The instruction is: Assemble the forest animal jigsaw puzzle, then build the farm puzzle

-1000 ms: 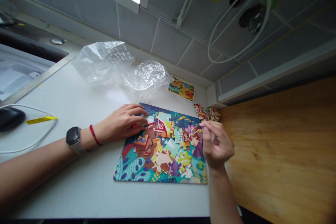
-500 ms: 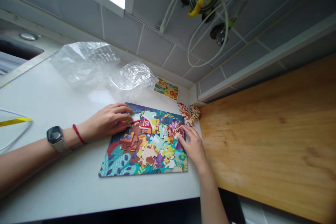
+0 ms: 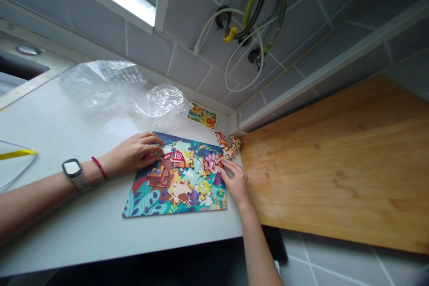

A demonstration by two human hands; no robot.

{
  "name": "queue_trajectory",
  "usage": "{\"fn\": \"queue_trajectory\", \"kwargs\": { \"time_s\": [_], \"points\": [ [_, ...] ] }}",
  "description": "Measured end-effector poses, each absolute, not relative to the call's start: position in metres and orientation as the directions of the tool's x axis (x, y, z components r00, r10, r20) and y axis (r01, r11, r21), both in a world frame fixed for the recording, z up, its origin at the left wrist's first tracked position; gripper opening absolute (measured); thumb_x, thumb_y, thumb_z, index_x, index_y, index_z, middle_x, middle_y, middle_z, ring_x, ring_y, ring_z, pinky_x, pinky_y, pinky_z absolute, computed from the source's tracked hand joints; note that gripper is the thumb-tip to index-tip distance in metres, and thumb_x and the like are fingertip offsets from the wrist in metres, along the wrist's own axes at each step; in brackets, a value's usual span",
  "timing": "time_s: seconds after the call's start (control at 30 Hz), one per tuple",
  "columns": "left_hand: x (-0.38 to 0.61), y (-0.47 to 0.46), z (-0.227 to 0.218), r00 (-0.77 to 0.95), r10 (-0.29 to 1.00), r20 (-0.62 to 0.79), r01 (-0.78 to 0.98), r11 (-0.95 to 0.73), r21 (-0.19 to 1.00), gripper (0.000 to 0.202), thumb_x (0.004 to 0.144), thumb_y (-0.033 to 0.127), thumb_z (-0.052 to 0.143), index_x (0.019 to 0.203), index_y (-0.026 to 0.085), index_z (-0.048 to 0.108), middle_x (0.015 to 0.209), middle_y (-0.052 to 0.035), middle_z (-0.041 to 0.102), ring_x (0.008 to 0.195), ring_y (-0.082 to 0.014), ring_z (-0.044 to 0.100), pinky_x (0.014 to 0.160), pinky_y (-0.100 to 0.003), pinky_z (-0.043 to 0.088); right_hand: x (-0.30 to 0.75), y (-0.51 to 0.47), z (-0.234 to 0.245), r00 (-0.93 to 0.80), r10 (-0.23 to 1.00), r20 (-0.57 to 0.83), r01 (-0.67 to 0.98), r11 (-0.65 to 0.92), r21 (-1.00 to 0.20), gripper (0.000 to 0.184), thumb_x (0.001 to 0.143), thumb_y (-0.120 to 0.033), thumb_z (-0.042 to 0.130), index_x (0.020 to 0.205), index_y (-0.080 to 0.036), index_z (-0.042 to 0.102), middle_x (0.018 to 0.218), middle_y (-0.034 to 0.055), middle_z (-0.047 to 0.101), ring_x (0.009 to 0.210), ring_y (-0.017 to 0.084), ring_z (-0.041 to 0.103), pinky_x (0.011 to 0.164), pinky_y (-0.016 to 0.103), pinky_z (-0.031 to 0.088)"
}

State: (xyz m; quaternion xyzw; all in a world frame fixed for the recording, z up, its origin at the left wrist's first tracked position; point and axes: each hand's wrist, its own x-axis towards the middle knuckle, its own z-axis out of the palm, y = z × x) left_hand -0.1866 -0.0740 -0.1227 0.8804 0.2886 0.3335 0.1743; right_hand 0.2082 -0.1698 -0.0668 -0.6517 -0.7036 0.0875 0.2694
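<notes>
A jigsaw puzzle board (image 3: 144, 199) with a colourful farm scene lies on the white counter (image 3: 83, 214), partly assembled around a red barn, with loose pieces on it. My left hand (image 3: 130, 153) rests at its upper left, fingers closed over a small jigsaw piece (image 3: 156, 154). My right hand (image 3: 236, 183) lies at the right edge, fingers apart, fingertips touching pieces on the board. A small heap of loose pieces (image 3: 227, 144) sits just beyond it. A picture card (image 3: 201, 116) of the puzzle lies by the wall.
Crumpled clear plastic wrap (image 3: 100, 87) lies beyond the board. A wooden cutting board (image 3: 335, 165) borders the counter on the right. A steel sink (image 3: 20, 65) is at far left, a white cable with yellow tape (image 3: 15, 154) lies nearby, and hoses (image 3: 241, 40) hang on the tiled wall.
My right hand has come down from above the board's upper right to its right edge, its fingers opening. My left hand stays in place. The view has shifted, showing more wall and wood.
</notes>
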Motion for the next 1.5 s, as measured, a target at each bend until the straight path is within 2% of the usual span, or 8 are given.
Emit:
{"fn": "queue_trajectory", "kwargs": {
  "time_s": [0.4,0.7,0.8,0.87,0.97,1.1,1.23,1.5],
  "points": [
    [-0.186,-0.076,-0.123,0.610,0.652,0.450,0.428,-0.749,0.506,0.020,0.102,0.033,0.059,0.105,0.024,0.077,0.117,-0.0084,0.073,0.107,-0.0244,0.067,0.094,-0.039,0.055,0.114,-0.132,-0.057,-0.433,0.861,0.267,0.732,0.508,-0.454,0.025,0.096,-0.026,0.072,0.121,-0.025,0.079,0.127,0.0083,0.077,0.117,0.024,0.068,0.107,0.044,0.053],
    [-0.187,-0.076,-0.119,0.580,0.699,0.417,0.470,-0.706,0.530,0.021,0.099,0.031,0.062,0.115,0.021,0.073,0.117,-0.0110,0.072,0.108,-0.0268,0.066,0.094,-0.043,0.055,0.092,-0.098,-0.072,-0.490,0.841,0.227,0.695,0.535,-0.481,0.029,0.097,-0.027,0.071,0.126,-0.030,0.077,0.137,0.0066,0.073,0.125,0.025,0.064,0.111,0.048,0.051],
    [-0.187,-0.078,-0.117,0.588,0.704,0.397,0.484,-0.700,0.525,0.024,0.097,0.028,0.062,0.118,0.022,0.073,0.120,-0.0115,0.069,0.107,-0.0273,0.065,0.093,-0.044,0.055,0.115,-0.104,-0.062,-0.400,0.870,0.289,0.729,0.493,-0.475,0.030,0.097,-0.033,0.071,0.126,-0.027,0.076,0.141,0.0093,0.070,0.130,0.027,0.063,0.113,0.048,0.050],
    [-0.188,-0.078,-0.118,0.596,0.700,0.393,0.489,-0.704,0.515,0.023,0.097,0.027,0.062,0.116,0.023,0.074,0.121,-0.0111,0.068,0.107,-0.0273,0.065,0.094,-0.044,0.055,0.136,-0.113,-0.056,-0.247,0.911,0.330,0.793,0.386,-0.472,0.028,0.099,-0.036,0.069,0.123,-0.025,0.077,0.128,0.0110,0.075,0.121,0.026,0.067,0.110,0.047,0.052],
    [-0.188,-0.078,-0.122,0.612,0.678,0.406,0.478,-0.727,0.493,0.024,0.098,0.027,0.062,0.118,0.027,0.076,0.128,-0.0109,0.068,0.117,-0.0304,0.062,0.100,-0.047,0.054,0.163,-0.131,-0.055,-0.107,0.957,0.271,0.849,0.230,-0.476,0.033,0.097,-0.042,0.069,0.121,-0.022,0.078,0.122,0.0129,0.076,0.118,0.028,0.069,0.108,0.049,0.054],
    [-0.187,-0.078,-0.129,0.657,0.626,0.420,0.445,-0.772,0.455,0.033,0.102,0.036,0.060,0.134,0.035,0.071,0.147,-0.0102,0.061,0.139,-0.0369,0.052,0.111,-0.056,0.047,0.173,-0.152,-0.063,-0.161,0.984,0.082,0.893,0.180,-0.413,0.053,0.090,-0.046,0.077,0.138,-0.024,0.070,0.139,0.0126,0.069,0.132,0.032,0.061,0.116,0.055,0.048],
    [-0.185,-0.079,-0.134,0.684,0.598,0.418,0.437,-0.794,0.422,0.037,0.104,0.043,0.059,0.139,0.040,0.067,0.153,-0.0072,0.058,0.147,-0.0376,0.045,0.119,-0.060,0.039,0.163,-0.164,-0.067,-0.168,0.983,0.069,0.909,0.182,-0.376,0.050,0.093,-0.042,0.074,0.140,-0.024,0.069,0.138,0.0121,0.070,0.133,0.032,0.059,0.118,0.055,0.045],
    [-0.184,-0.077,-0.132,0.658,0.600,0.455,0.380,-0.786,0.487,0.034,0.106,0.031,0.054,0.137,0.031,0.068,0.138,-0.0090,0.069,0.132,-0.0283,0.060,0.115,-0.052,0.046,0.144,-0.167,-0.065,-0.089,0.994,0.056,0.927,0.103,-0.362,0.054,0.087,-0.039,0.076,0.138,-0.022,0.071,0.133,0.0132,0.071,0.128,0.034,0.062,0.113,0.054,0.050]
  ]
}}
